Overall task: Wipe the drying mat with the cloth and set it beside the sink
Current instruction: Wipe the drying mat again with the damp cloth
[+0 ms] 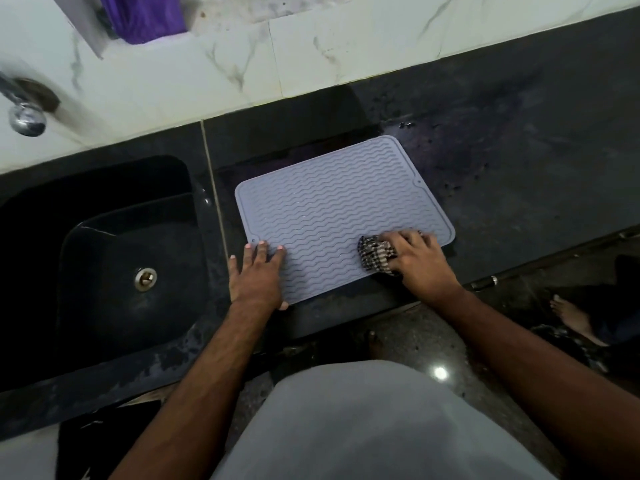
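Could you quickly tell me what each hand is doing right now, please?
Left hand: open, fingers flat, pressing on the mat.
Right hand: gripping the cloth against the mat.

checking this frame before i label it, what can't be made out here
- Cloth, head view: mostly under the right hand; its full size is hidden.
- Drying mat: its near left corner lies under the left hand.
- Tap: blurred, cut off by the left edge.
- Purple thing: cut off by the top edge; unidentifiable.
- Sink: too dark to tell whether it is wet.
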`<move>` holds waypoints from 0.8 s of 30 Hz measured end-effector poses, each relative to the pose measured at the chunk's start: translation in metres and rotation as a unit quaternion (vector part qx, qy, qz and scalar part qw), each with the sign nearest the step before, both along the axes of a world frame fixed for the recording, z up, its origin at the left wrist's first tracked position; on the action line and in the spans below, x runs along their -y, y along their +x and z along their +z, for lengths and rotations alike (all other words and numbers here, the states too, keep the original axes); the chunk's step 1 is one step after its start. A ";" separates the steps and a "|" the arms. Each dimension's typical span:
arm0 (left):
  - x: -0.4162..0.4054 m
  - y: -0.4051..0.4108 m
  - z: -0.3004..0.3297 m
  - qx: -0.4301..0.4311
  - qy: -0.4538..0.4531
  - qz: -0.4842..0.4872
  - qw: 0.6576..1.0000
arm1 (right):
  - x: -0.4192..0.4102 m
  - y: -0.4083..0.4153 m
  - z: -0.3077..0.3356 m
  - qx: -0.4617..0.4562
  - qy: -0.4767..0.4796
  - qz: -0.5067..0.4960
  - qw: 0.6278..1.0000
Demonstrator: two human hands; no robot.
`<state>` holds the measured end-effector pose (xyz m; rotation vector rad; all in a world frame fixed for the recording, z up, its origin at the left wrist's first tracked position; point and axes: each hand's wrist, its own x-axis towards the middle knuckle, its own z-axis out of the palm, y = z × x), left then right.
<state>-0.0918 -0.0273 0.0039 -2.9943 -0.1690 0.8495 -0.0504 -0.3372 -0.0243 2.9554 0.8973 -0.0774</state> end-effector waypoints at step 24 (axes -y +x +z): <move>-0.015 -0.006 -0.008 0.011 -0.071 0.043 0.997 | -0.045 -0.010 0.012 -0.019 0.021 0.095 0.995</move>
